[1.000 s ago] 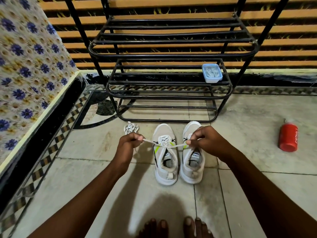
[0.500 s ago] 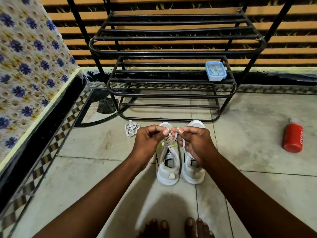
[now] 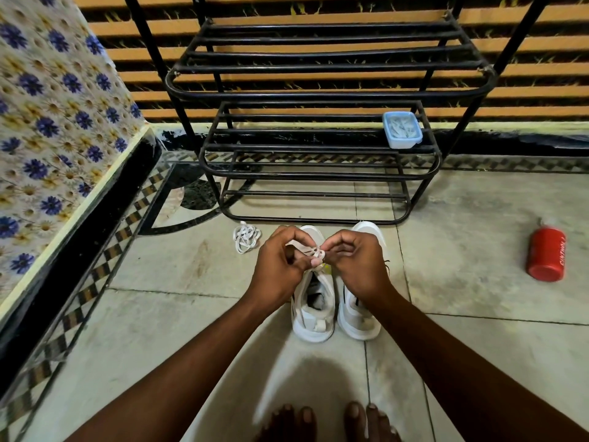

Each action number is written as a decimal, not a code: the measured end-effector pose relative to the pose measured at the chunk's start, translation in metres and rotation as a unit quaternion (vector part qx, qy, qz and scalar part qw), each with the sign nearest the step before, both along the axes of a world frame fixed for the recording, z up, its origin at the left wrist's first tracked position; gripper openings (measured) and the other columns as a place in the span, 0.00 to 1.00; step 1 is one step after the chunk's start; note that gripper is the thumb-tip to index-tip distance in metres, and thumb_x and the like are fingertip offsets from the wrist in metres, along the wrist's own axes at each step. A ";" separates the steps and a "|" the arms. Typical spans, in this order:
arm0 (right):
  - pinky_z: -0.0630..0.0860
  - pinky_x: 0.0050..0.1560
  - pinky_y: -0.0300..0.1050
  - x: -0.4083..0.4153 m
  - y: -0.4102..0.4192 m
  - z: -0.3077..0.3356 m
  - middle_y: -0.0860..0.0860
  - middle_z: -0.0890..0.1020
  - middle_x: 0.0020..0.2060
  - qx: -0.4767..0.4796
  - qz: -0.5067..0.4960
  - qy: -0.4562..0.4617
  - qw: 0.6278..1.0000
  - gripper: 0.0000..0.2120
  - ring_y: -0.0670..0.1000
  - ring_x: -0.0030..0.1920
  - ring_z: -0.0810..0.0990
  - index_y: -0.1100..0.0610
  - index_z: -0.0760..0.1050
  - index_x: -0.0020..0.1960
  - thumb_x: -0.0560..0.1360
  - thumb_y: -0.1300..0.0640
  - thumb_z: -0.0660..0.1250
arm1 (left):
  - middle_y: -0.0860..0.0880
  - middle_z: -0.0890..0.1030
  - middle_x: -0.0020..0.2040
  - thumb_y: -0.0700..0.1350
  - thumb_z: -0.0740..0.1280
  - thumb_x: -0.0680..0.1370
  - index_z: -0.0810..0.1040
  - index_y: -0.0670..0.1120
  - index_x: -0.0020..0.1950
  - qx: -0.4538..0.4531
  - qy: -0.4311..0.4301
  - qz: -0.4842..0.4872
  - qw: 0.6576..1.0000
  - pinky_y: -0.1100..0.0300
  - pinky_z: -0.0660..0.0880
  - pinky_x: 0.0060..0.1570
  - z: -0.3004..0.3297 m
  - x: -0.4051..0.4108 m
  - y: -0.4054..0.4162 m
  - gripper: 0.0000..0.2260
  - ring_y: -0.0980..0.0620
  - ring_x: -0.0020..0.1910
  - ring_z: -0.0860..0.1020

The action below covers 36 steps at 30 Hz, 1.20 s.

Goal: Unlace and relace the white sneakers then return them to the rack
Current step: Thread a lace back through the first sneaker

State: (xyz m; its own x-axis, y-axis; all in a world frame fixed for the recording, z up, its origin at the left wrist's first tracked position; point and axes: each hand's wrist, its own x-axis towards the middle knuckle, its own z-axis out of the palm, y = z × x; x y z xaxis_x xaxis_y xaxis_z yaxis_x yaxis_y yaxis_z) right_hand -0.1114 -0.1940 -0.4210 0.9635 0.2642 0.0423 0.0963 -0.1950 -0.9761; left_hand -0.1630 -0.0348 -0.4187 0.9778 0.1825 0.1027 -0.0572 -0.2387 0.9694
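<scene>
Two white sneakers stand side by side on the tiled floor, toes toward the rack: the left sneaker (image 3: 314,309) and the right sneaker (image 3: 360,317). Over the left sneaker, my left hand (image 3: 282,266) and my right hand (image 3: 357,263) meet, and both pinch its white lace (image 3: 314,252), which is looped between the fingertips. A second, loose white lace (image 3: 245,239) lies bunched on the floor to the left of the shoes. The black metal shoe rack (image 3: 318,161) stands just beyond the shoes.
A small blue lidded box (image 3: 401,129) sits on the rack's middle shelf at the right. A red bottle (image 3: 546,253) lies on the floor to the right. A flowered bed cover (image 3: 47,122) borders the left side. My bare toes (image 3: 325,422) show at the bottom.
My hands were apart, pulling the lace ends out sideways. They have come together over the left sneaker and now work a loop of lace between the fingertips.
</scene>
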 end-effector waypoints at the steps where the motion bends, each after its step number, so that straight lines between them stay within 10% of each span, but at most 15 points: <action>1: 0.80 0.42 0.41 -0.001 0.000 0.000 0.50 0.86 0.35 -0.012 0.006 -0.011 1.000 0.10 0.49 0.38 0.85 0.58 0.83 0.40 0.69 0.72 0.73 | 0.47 0.80 0.55 0.34 0.79 0.72 0.80 0.47 0.50 -0.001 0.000 0.004 1.000 0.54 0.80 0.41 0.000 0.000 0.000 0.13 0.47 0.35 0.80; 11: 0.63 0.30 0.30 -0.009 -0.003 0.008 0.40 0.83 0.34 -0.101 0.029 -0.081 0.991 0.03 0.41 0.27 0.74 0.52 0.85 0.43 0.74 0.59 0.74 | 0.51 0.81 0.35 0.37 0.79 0.73 0.80 0.45 0.43 0.021 0.022 0.040 0.999 0.54 0.76 0.39 -0.008 0.003 0.002 0.09 0.53 0.34 0.79; 16: 0.73 0.45 0.43 -0.003 -0.005 0.000 0.44 0.80 0.42 -0.139 -0.008 -0.153 0.978 0.06 0.43 0.45 0.79 0.52 0.80 0.43 0.74 0.63 0.70 | 0.52 0.83 0.40 0.36 0.77 0.73 0.83 0.48 0.44 0.072 -0.011 0.054 0.996 0.53 0.80 0.45 -0.006 0.004 0.007 0.07 0.53 0.40 0.81; 20: 0.68 0.41 0.36 0.003 -0.019 0.003 0.44 0.76 0.34 -0.152 -0.033 -0.180 0.971 0.06 0.41 0.38 0.74 0.56 0.79 0.41 0.74 0.65 0.71 | 0.53 0.82 0.42 0.34 0.76 0.74 0.88 0.47 0.48 0.213 -0.053 0.097 0.971 0.72 0.72 0.44 -0.009 0.001 0.025 0.08 0.60 0.42 0.80; 25: 0.72 0.37 0.38 0.012 -0.034 0.000 0.45 0.77 0.26 -0.161 -0.042 -0.123 0.978 0.05 0.44 0.29 0.74 0.55 0.82 0.40 0.74 0.61 0.74 | 0.50 0.75 0.47 0.32 0.76 0.74 0.87 0.45 0.45 0.284 -0.030 0.132 0.949 0.71 0.70 0.44 -0.021 -0.005 0.048 0.07 0.53 0.42 0.78; 31: 0.77 0.37 0.38 0.013 -0.032 0.008 0.42 0.82 0.30 -0.099 0.023 -0.048 0.994 0.05 0.44 0.31 0.80 0.58 0.85 0.47 0.76 0.65 0.71 | 0.52 0.81 0.38 0.37 0.74 0.78 0.78 0.45 0.41 0.218 0.070 0.160 0.960 0.71 0.71 0.37 -0.016 0.000 0.050 0.08 0.63 0.34 0.80; 36: 0.82 0.40 0.44 0.002 -0.016 0.020 0.55 0.85 0.34 -0.008 0.146 0.045 0.988 0.03 0.54 0.35 0.86 0.64 0.83 0.48 0.77 0.69 0.70 | 0.42 0.86 0.37 0.34 0.70 0.80 0.78 0.36 0.47 -0.053 0.122 0.159 0.978 0.58 0.79 0.35 -0.001 0.012 0.027 0.04 0.50 0.33 0.84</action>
State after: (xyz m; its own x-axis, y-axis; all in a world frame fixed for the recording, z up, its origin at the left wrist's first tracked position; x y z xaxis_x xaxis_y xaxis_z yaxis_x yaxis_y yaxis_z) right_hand -0.1093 -0.2103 -0.4007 0.8460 0.5311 -0.0474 0.0627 -0.1874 -0.9803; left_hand -0.1514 -0.0076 -0.4193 0.8634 0.4779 -0.1617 0.2388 -0.1048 0.9654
